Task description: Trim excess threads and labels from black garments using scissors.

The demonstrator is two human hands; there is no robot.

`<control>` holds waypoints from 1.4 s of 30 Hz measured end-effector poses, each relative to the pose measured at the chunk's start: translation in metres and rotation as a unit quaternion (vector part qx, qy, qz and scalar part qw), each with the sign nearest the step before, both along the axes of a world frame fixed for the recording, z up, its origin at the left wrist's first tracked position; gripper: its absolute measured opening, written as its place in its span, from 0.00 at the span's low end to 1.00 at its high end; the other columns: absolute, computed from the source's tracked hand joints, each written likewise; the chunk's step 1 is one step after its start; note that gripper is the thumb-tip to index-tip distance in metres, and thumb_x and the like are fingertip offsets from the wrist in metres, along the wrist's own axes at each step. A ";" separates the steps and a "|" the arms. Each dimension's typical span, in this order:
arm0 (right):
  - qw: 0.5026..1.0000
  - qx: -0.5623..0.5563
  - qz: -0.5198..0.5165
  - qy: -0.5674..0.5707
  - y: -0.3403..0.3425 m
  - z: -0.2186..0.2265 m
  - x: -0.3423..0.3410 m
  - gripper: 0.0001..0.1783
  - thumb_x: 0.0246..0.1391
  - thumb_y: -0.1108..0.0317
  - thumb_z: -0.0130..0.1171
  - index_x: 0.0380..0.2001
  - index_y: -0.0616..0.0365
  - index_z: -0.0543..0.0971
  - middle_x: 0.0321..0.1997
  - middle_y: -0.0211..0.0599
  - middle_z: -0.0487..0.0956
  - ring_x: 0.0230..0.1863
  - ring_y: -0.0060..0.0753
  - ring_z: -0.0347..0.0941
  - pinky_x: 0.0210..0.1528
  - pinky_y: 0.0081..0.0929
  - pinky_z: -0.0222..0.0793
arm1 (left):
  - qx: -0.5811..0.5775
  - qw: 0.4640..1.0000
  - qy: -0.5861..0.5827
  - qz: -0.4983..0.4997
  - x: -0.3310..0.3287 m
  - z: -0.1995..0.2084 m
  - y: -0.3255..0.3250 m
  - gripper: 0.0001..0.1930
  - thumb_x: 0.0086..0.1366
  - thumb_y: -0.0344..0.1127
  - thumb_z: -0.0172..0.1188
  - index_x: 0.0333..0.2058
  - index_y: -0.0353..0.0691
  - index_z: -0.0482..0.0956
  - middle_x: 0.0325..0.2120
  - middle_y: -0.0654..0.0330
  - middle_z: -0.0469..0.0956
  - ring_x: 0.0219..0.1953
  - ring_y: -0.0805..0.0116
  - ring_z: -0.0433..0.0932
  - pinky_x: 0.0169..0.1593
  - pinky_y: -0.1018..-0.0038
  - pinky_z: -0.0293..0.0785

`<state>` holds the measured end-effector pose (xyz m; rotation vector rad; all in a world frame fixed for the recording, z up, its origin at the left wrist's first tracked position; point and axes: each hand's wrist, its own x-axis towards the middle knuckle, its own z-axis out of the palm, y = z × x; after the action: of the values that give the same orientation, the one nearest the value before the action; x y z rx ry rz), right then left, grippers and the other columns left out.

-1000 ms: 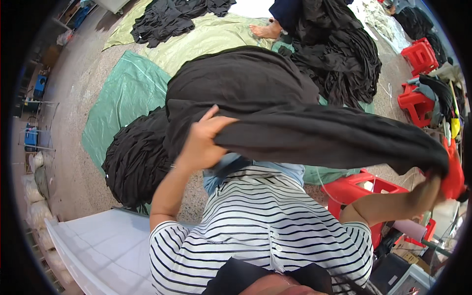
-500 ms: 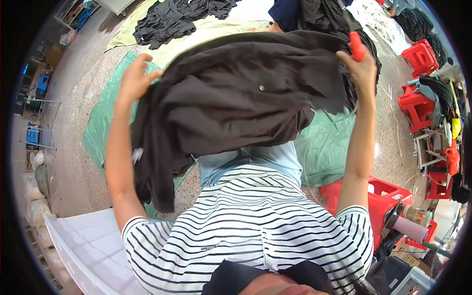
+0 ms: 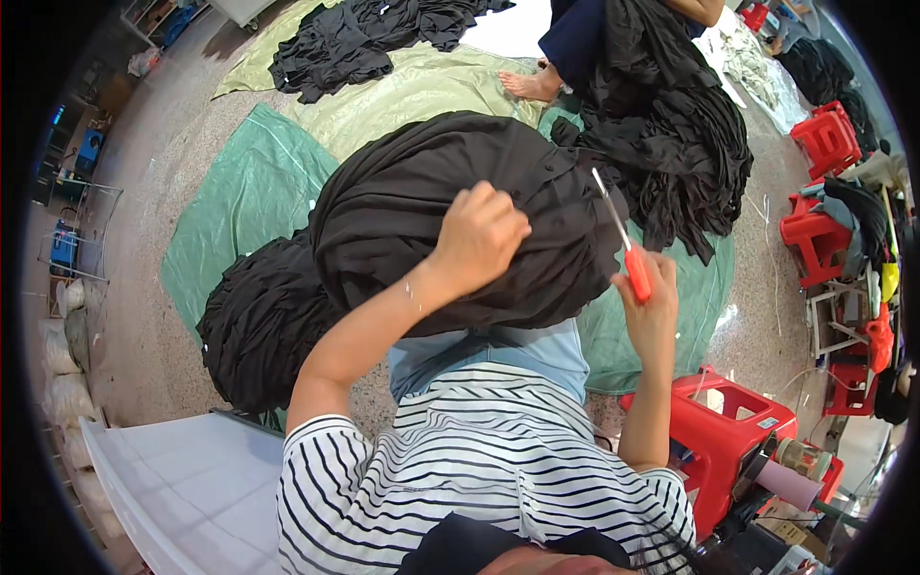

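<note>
A black garment [image 3: 412, 182] with small buttons lies bunched in a rounded heap across my lap. My left hand [image 3: 482, 238] rests on its middle, fingers curled into the cloth. In my right hand [image 3: 652, 297], at the right side of the garment, is a tool with a red handle [image 3: 636, 271] and a long, thin metal shaft [image 3: 610, 206]. The shaft points up and away, over the garment's right edge; its exact kind is unclear. Beside my left knee, a second black cloth heap [image 3: 264, 326] lies on the green sheet [image 3: 244, 177].
Ahead sits another person with a bare foot [image 3: 532, 84], beside a black garment pile [image 3: 676, 144]. More black clothes [image 3: 355, 48] lie on a pale yellow sheet [image 3: 412, 96]. A red stool [image 3: 743, 412] stands at my right, a white panel [image 3: 192, 479] at my left.
The garment, spread wide between my hands before, now lies bunched on my lap. My left hand has moved right onto it; my right hand has come down and inward with the red-handled tool.
</note>
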<state>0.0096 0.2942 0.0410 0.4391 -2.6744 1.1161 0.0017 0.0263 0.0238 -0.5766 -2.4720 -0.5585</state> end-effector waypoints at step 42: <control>0.991 0.109 -0.076 -0.034 -0.017 0.031 0.013 0.18 0.53 0.53 0.65 0.32 0.56 0.74 0.19 0.45 0.77 0.21 0.55 0.74 0.22 0.43 0.65 | 0.047 0.959 -0.251 -0.125 -0.122 0.008 0.000 0.07 0.50 0.30 0.61 0.28 0.35 0.81 0.25 0.50 0.80 0.31 0.52 0.80 0.38 0.64 0.76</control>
<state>0.0224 0.2767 0.0724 0.2313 -2.8469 0.8151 -0.1200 0.0261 0.0318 -0.7968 -2.8365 -1.0254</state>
